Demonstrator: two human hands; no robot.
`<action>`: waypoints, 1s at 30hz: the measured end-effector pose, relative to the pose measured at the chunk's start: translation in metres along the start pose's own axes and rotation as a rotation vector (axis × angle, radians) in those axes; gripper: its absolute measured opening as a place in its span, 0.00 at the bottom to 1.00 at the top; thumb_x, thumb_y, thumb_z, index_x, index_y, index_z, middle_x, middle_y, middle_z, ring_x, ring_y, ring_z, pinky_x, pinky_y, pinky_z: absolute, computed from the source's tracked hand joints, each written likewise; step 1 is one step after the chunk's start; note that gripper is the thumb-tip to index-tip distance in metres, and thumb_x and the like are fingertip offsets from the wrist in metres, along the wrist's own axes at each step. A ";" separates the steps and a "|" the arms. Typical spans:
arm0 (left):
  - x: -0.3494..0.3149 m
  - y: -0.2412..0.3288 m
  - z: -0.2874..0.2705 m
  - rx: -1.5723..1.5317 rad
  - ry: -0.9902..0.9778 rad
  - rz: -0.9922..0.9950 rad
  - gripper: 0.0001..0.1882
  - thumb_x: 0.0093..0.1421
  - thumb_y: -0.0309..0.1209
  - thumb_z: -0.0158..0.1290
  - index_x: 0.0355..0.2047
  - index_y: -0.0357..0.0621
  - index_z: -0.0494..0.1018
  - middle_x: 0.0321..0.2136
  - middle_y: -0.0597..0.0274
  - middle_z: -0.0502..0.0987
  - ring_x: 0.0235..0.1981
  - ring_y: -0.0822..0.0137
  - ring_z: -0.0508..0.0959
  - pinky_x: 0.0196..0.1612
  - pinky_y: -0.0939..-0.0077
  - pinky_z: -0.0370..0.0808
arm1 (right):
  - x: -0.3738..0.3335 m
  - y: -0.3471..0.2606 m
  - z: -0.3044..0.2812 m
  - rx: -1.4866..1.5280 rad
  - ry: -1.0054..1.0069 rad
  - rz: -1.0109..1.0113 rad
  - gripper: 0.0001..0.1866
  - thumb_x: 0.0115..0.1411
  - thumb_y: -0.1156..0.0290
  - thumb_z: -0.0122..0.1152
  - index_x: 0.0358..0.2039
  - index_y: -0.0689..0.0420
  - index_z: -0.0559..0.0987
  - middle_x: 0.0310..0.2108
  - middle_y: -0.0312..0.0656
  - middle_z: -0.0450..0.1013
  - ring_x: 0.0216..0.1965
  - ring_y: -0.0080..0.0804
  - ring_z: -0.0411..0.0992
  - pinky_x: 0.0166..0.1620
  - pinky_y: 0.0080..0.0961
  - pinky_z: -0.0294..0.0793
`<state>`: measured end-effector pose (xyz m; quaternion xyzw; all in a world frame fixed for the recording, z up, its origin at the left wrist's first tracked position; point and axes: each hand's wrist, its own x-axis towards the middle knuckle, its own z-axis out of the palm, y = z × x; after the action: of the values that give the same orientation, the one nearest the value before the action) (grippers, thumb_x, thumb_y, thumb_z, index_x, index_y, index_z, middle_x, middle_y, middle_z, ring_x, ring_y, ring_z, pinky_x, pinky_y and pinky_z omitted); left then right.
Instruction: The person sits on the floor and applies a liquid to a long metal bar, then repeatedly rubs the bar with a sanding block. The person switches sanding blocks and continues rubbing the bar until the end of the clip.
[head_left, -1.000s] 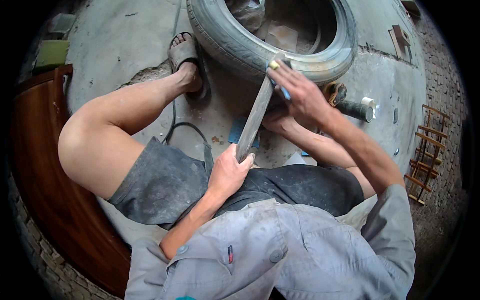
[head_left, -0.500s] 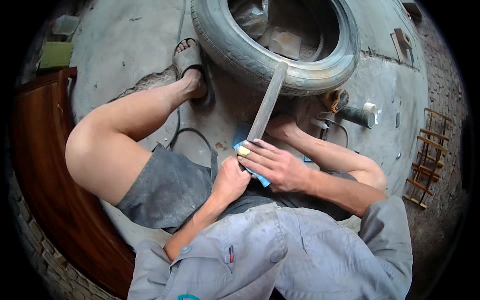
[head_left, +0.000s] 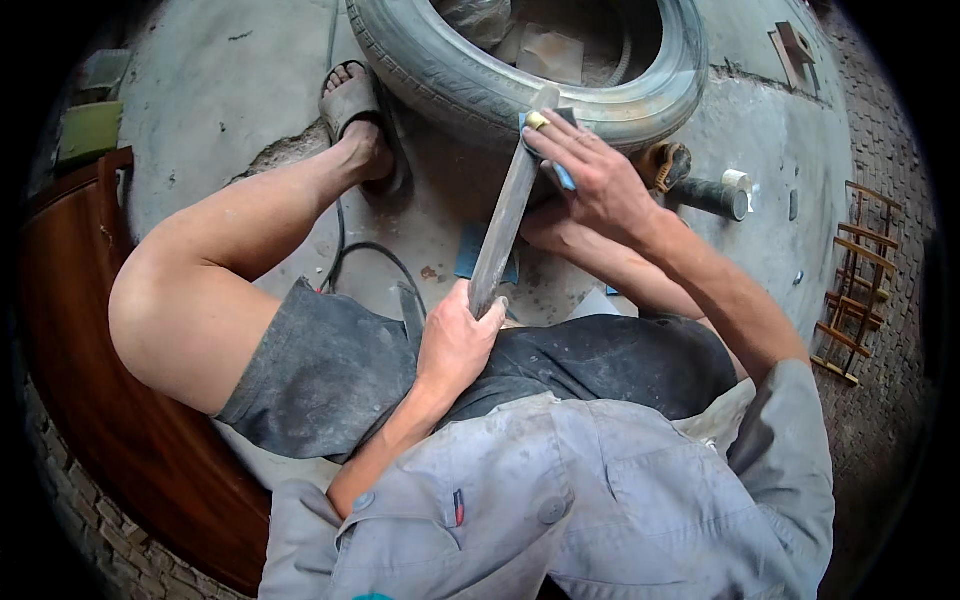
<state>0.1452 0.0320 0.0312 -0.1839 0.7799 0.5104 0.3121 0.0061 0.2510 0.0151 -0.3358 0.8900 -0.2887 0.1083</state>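
Observation:
My left hand [head_left: 455, 345] is wrapped round the near end of a long greyish wooden strip [head_left: 499, 232]. The strip slopes away from me, and its far end rests on the sidewall of a tyre [head_left: 450, 85]. Close to that far end, my right hand [head_left: 595, 170] presses a folded piece of blue sandpaper [head_left: 563, 178] around the strip. Its fingers are closed over the paper, and one fingertip carries a yellowish wrap [head_left: 537, 120]. Most of the sandpaper is hidden under the fingers. Another blue sheet [head_left: 474, 250] lies on the floor beside the strip.
Inside the tyre lie a square pale block [head_left: 550, 55] and a plastic bag. To the right are an orange-and-black power tool [head_left: 665, 165], a dark cylinder [head_left: 710, 197] and a ladder-like wooden frame [head_left: 855, 285]. A polished brown wooden panel [head_left: 100, 400] stands at left; a black cable [head_left: 385, 250] crosses the floor.
My right hand has slid the sandpaper away from me along the strip, from beside my left hand to near the tyre. My left hand still grips the near end.

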 end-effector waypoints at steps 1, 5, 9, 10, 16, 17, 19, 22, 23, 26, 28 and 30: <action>0.000 0.004 -0.001 0.024 0.017 0.009 0.17 0.63 0.35 0.60 0.42 0.31 0.75 0.33 0.35 0.80 0.36 0.40 0.82 0.40 0.55 0.76 | 0.005 -0.006 -0.006 -0.084 0.030 -0.041 0.44 0.37 0.80 0.70 0.62 0.61 0.76 0.65 0.51 0.72 0.68 0.47 0.69 0.74 0.44 0.64; 0.000 -0.008 0.008 -0.030 0.103 0.138 0.17 0.63 0.34 0.61 0.43 0.31 0.75 0.37 0.31 0.80 0.43 0.34 0.81 0.43 0.52 0.76 | -0.046 -0.074 0.027 0.173 -0.186 -0.344 0.44 0.40 0.78 0.70 0.64 0.63 0.75 0.67 0.54 0.70 0.70 0.49 0.67 0.70 0.46 0.70; -0.001 0.006 0.004 0.048 0.066 -0.004 0.19 0.63 0.37 0.63 0.38 0.31 0.73 0.31 0.33 0.79 0.36 0.35 0.80 0.39 0.53 0.76 | 0.005 0.006 0.002 -0.146 0.019 -0.167 0.40 0.41 0.74 0.76 0.60 0.60 0.76 0.64 0.54 0.72 0.69 0.50 0.67 0.67 0.54 0.70; -0.002 0.005 0.004 0.056 0.079 -0.011 0.19 0.63 0.38 0.64 0.38 0.31 0.73 0.31 0.34 0.79 0.36 0.36 0.80 0.39 0.53 0.76 | 0.009 0.000 -0.001 -0.197 0.033 -0.136 0.38 0.43 0.77 0.72 0.60 0.62 0.76 0.62 0.54 0.73 0.67 0.52 0.70 0.69 0.50 0.70; 0.002 -0.004 0.009 -0.001 0.115 0.133 0.20 0.63 0.38 0.63 0.43 0.30 0.74 0.36 0.32 0.82 0.41 0.33 0.81 0.43 0.45 0.76 | -0.040 -0.063 0.023 0.089 -0.131 -0.329 0.36 0.42 0.78 0.68 0.57 0.63 0.78 0.62 0.51 0.75 0.67 0.47 0.71 0.68 0.48 0.71; 0.001 0.004 0.005 0.017 0.088 0.043 0.20 0.63 0.38 0.63 0.42 0.30 0.75 0.35 0.32 0.82 0.41 0.33 0.82 0.43 0.46 0.76 | -0.025 -0.052 0.011 -0.050 -0.148 -0.232 0.34 0.43 0.80 0.66 0.57 0.62 0.78 0.61 0.52 0.75 0.66 0.50 0.72 0.68 0.47 0.72; -0.003 0.009 0.002 -0.005 0.069 0.000 0.20 0.63 0.39 0.65 0.35 0.31 0.73 0.27 0.37 0.78 0.29 0.46 0.79 0.37 0.57 0.75 | 0.009 -0.002 -0.003 -0.128 0.042 -0.093 0.42 0.40 0.76 0.72 0.62 0.58 0.76 0.65 0.53 0.72 0.68 0.50 0.69 0.67 0.50 0.72; 0.002 0.005 -0.001 -0.088 -0.015 -0.020 0.19 0.63 0.38 0.63 0.39 0.30 0.76 0.29 0.41 0.80 0.31 0.53 0.81 0.39 0.60 0.76 | -0.010 -0.019 0.016 -0.174 0.044 -0.144 0.43 0.37 0.79 0.70 0.61 0.62 0.76 0.62 0.55 0.73 0.68 0.52 0.68 0.70 0.51 0.68; 0.003 0.000 0.001 -0.128 -0.024 0.013 0.18 0.64 0.37 0.62 0.40 0.30 0.77 0.29 0.41 0.81 0.32 0.54 0.82 0.39 0.61 0.77 | -0.026 -0.044 0.022 -0.027 -0.014 -0.185 0.40 0.40 0.80 0.68 0.60 0.63 0.77 0.62 0.55 0.73 0.69 0.52 0.68 0.70 0.49 0.69; 0.008 -0.021 0.005 -0.122 -0.057 0.085 0.15 0.66 0.35 0.59 0.43 0.33 0.76 0.22 0.52 0.78 0.22 0.63 0.80 0.27 0.65 0.75 | -0.044 -0.066 0.030 0.111 -0.062 -0.296 0.36 0.43 0.79 0.68 0.59 0.63 0.78 0.61 0.55 0.74 0.68 0.53 0.68 0.72 0.48 0.68; 0.007 -0.011 0.001 -0.187 -0.108 -0.049 0.14 0.66 0.35 0.60 0.40 0.36 0.74 0.18 0.60 0.74 0.17 0.70 0.74 0.20 0.70 0.69 | -0.015 -0.017 0.015 -0.092 -0.043 -0.322 0.36 0.44 0.79 0.68 0.59 0.63 0.77 0.61 0.58 0.74 0.68 0.54 0.68 0.73 0.49 0.65; 0.006 -0.011 0.001 -0.255 -0.154 -0.135 0.13 0.67 0.35 0.60 0.37 0.39 0.72 0.15 0.68 0.69 0.11 0.76 0.69 0.14 0.75 0.63 | 0.006 0.000 0.004 -0.098 0.065 -0.118 0.38 0.44 0.81 0.68 0.61 0.64 0.75 0.63 0.60 0.71 0.68 0.54 0.68 0.73 0.49 0.64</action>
<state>0.1478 0.0285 0.0192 -0.2342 0.6684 0.5957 0.3789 0.0030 0.2454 0.0115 -0.3829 0.8849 -0.2613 0.0454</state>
